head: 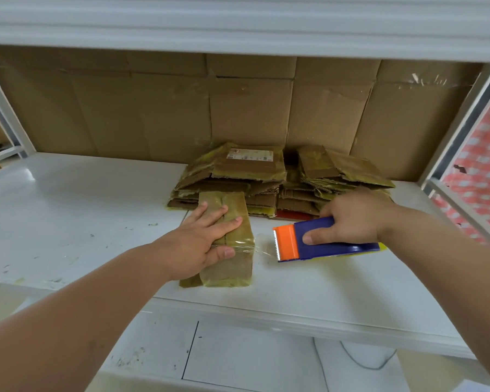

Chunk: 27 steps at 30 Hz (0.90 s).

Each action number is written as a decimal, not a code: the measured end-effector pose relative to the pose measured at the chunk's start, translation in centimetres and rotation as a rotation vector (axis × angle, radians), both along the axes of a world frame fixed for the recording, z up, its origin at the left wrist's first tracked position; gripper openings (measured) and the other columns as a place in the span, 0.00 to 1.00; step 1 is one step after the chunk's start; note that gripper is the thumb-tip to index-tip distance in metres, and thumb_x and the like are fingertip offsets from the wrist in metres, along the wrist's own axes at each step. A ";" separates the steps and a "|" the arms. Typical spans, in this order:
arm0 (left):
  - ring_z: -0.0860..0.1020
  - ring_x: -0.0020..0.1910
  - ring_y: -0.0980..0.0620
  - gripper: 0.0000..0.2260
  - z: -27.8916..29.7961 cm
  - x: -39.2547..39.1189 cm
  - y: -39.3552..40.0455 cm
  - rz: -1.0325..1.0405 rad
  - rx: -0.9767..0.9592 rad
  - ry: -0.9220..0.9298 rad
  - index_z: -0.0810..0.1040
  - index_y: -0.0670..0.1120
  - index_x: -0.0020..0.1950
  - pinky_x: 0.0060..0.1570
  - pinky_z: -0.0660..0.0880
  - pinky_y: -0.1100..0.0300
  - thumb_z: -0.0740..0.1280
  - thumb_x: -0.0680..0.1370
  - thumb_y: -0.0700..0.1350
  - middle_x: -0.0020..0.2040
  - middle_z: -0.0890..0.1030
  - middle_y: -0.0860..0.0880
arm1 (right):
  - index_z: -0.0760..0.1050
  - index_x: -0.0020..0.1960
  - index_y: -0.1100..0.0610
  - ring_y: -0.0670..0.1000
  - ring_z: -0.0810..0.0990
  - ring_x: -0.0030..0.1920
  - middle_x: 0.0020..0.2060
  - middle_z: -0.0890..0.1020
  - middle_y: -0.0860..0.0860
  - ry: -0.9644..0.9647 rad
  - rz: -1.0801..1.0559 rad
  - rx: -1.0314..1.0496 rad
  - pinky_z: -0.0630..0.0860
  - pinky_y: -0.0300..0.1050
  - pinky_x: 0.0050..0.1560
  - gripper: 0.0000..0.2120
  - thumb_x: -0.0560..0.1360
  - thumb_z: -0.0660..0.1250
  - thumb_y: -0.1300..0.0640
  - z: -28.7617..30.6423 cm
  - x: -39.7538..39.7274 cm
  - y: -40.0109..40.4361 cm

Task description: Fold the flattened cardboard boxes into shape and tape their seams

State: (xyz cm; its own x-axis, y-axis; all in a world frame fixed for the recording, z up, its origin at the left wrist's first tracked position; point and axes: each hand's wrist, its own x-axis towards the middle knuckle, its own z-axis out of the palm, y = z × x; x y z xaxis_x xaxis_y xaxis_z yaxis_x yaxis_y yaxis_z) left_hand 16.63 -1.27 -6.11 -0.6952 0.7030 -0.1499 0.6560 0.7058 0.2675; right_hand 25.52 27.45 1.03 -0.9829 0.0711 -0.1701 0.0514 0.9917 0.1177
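Folded cardboard box (232,239) on desk (68,199): left hand (203,244) presses it, fingers flat. Right hand (351,219) grips tape dispenser (323,240); clear tape strip (262,248) uncut. Risk: a pull may drag the box askew or wrinkle the seam.

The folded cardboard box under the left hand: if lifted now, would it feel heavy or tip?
The folded cardboard box is probably light: small, thin board. It lies long and low, so tipping seems unlikely. The clear tape strand to the tape dispenser may tug it.

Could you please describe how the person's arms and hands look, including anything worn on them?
Both forearms are bare up to the frame edge, with no sleeves in view. The left hand and the right hand wear no gloves, rings, watch or bracelet.
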 end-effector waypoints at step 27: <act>0.27 0.74 0.56 0.29 0.1 0.0 -0.4 -0.056 -0.015 0.031 0.42 0.71 0.75 0.76 0.51 0.44 0.48 0.75 0.68 0.77 0.34 0.65 | 0.77 0.41 0.50 0.49 0.77 0.41 0.38 0.80 0.49 0.019 -0.256 -0.073 0.72 0.46 0.43 0.31 0.70 0.55 0.23 -3.0 -2.6 -1.7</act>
